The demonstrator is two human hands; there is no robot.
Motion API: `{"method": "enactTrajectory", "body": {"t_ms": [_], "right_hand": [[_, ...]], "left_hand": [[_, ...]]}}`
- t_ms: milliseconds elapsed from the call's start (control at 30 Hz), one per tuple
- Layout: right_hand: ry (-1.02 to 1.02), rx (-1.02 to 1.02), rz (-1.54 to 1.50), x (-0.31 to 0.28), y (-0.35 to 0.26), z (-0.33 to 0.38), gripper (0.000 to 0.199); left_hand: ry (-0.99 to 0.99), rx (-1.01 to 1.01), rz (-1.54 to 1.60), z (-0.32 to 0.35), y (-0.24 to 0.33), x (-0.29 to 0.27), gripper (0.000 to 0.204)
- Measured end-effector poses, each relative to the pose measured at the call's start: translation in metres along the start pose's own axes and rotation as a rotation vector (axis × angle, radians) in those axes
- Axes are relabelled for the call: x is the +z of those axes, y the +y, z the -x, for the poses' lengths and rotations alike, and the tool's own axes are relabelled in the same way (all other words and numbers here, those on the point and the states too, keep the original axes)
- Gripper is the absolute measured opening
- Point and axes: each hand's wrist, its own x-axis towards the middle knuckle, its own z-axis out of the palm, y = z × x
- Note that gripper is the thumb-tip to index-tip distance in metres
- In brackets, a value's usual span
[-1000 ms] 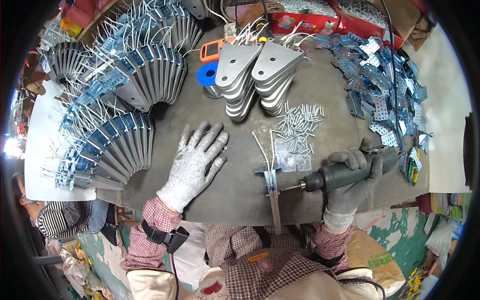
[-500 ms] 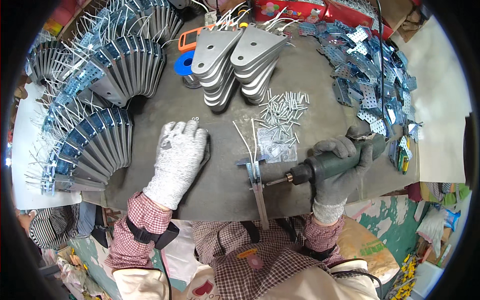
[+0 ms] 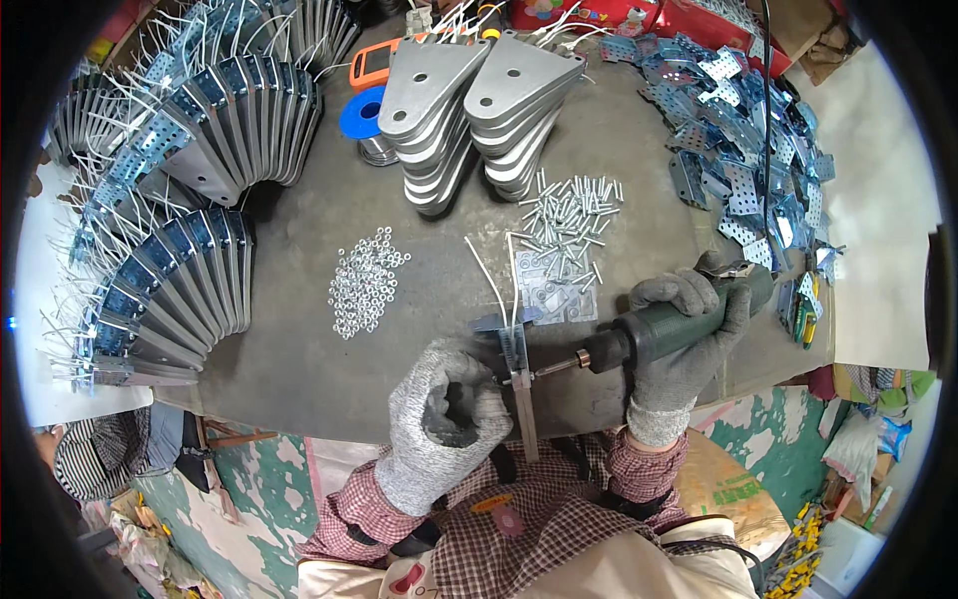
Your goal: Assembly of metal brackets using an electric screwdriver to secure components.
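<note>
down at the lower middle of the frame, two gloved hands work a narrow metal bracket with a green power driver.

the left hand, in a speckled grey glove, has its grip curled tight beside the bracket, pressing on its left side at the near edge of the dark counter; the right hand has its grip wrapped fully round the driver's body, with the bit tip touching the bracket from the right. white wires rise from the bracket toward a small bag of parts. just above lie loose screws, and to the left a scatter of small nuts (well apart from both hands). stacked grey plates stand at upper centre, fanned bracket assemblies fill the left, perforated blue-filmed brackets the upper right.
</note>
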Motion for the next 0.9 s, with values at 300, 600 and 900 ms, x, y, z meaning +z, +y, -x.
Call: {"method": "enactTrajectory", "body": {"t_ms": [300, 600, 900], "right_hand": [[0.041, 0.004, -0.055, -0.001, -0.001, 0.001, 0.029], [0.040, -0.005, 0.014, -0.001, 0.002, 0.003, 0.023], [0.087, -0.016, 0.048, 0.000, 0.000, 0.002, 0.026]], "left_hand": [[-0.003, 0.118, -0.144, 0.003, -0.005, 0.006, 0.033], [-0.008, 0.201, -0.196, 0.009, -0.013, 0.010, 0.036], [-0.196, 0.297, -0.548, 0.001, 0.010, -0.008, 0.033]]}}
